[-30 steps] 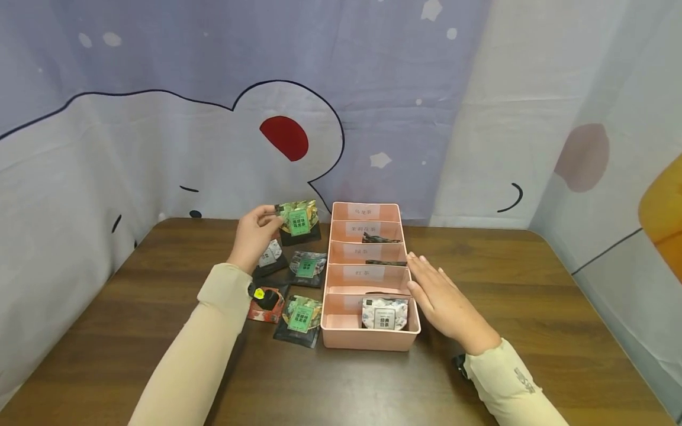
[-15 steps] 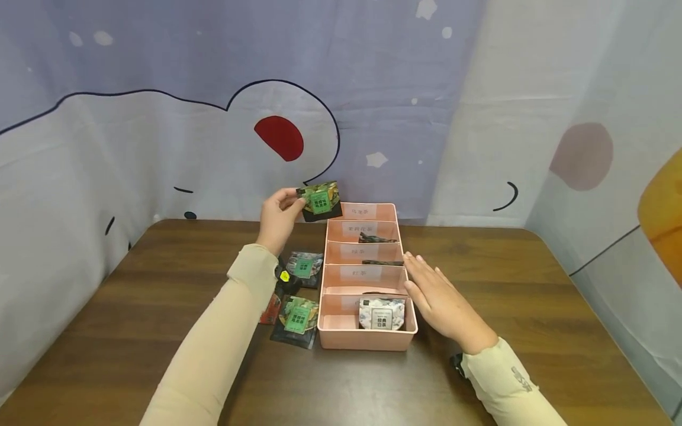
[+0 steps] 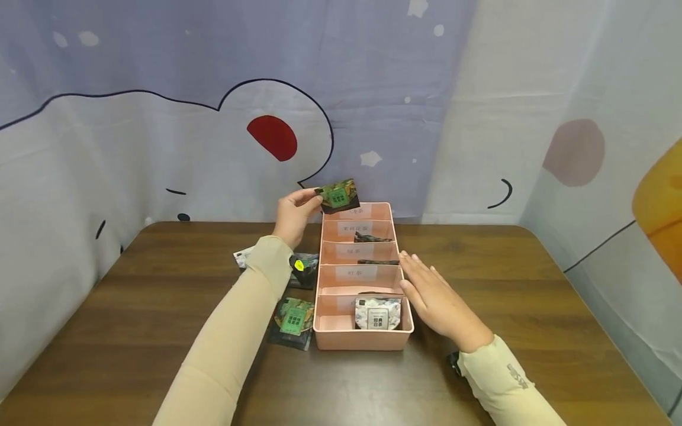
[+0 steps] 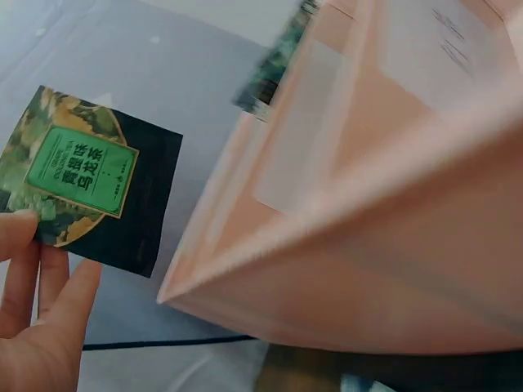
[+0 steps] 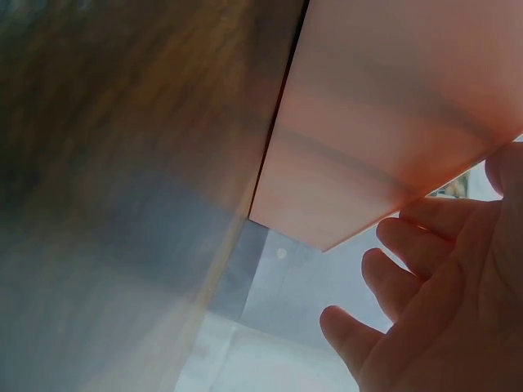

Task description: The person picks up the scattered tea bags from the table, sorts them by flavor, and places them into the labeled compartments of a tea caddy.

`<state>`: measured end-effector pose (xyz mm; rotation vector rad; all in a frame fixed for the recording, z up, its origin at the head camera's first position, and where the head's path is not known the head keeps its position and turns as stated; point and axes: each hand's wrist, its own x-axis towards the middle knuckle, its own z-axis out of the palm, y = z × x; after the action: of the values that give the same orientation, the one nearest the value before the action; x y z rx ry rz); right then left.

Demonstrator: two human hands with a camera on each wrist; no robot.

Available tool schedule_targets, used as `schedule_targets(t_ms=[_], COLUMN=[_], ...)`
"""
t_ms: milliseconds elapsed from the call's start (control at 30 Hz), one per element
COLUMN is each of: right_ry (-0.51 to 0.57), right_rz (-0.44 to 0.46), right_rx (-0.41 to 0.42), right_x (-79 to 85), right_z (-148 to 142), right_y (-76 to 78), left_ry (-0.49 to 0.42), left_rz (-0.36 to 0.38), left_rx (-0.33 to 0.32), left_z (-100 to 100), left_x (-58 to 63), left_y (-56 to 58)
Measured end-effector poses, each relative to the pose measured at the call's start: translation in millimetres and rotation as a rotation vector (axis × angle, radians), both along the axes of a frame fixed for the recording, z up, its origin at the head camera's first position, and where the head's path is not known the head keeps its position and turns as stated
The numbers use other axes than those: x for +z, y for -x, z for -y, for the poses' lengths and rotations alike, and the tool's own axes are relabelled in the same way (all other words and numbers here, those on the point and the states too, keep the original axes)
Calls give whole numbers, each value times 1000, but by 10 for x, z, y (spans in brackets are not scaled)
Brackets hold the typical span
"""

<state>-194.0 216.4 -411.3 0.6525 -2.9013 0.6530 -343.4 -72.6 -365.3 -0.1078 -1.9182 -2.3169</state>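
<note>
A lavender-and-white fabric curtain, printed with cartoon shapes, hangs behind a brown wood-grain desk with rounded far corners; its near surface reflects light.

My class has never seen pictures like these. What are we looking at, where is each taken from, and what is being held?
There is no machine here, just a person's two bare hands. The wide views come from a camera worn on the head, the closer ones from a camera on each wrist. The left hand pinches a green-and-black tea packet near the far end of a pink divided box. The right hand is beside the box, holding nothing. On the wooden table, more packets lie beside the box; a white packet sits in its nearest compartment.
</note>
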Motion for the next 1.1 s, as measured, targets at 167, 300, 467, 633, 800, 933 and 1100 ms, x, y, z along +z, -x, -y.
schedule_targets(t_ms=[167, 300, 467, 633, 800, 933, 1100], right_ry=[8, 6, 14, 25, 24, 25, 24], right_rz=[4, 6, -1, -5, -3, 2, 7], right_rx=[0, 0, 1, 2, 3, 4, 4], right_x=[-2, 5, 5, -4, -6, -7, -16], right_z=[-8, -11, -10, -6, -8, -10, -16], right_y=[8, 9, 6, 6, 7, 4, 4], left_ry=[19, 44, 150, 417, 597, 669, 747], left_rz=[25, 45, 34, -31, -111, -123, -89], left_rx=[-16, -40, -78, -89, -96, -106, -108], left_z=[-4, 33, 63, 109, 141, 142, 108], left_x=[-63, -99, -146, -191, -205, -209, -221], left_y=[29, 50, 55, 33, 31, 29, 24])
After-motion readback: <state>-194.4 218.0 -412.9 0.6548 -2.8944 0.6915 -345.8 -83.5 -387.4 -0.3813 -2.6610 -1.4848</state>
